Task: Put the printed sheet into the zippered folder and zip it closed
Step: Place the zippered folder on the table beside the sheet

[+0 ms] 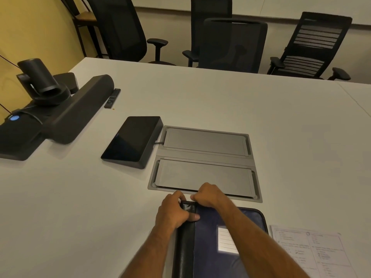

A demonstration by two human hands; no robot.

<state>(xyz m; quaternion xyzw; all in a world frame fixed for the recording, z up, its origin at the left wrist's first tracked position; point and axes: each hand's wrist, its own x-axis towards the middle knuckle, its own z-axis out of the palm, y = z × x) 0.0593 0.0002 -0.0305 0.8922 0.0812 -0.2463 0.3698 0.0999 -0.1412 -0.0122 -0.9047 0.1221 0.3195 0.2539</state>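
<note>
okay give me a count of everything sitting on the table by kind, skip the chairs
Zippered folder: 1
Printed sheet: 1
Touch-screen console: 1
Remote control: 1
Speaker bar: 1
Conference camera: 1
Total: 6

A broad white table (220,101) with a grey recessed cable hatch (204,163) fills the dim, warm-lit room, black mesh office chairs (232,45) lined behind it against a pale wall (170,23), yellow wall (34,27) at left.
</note>
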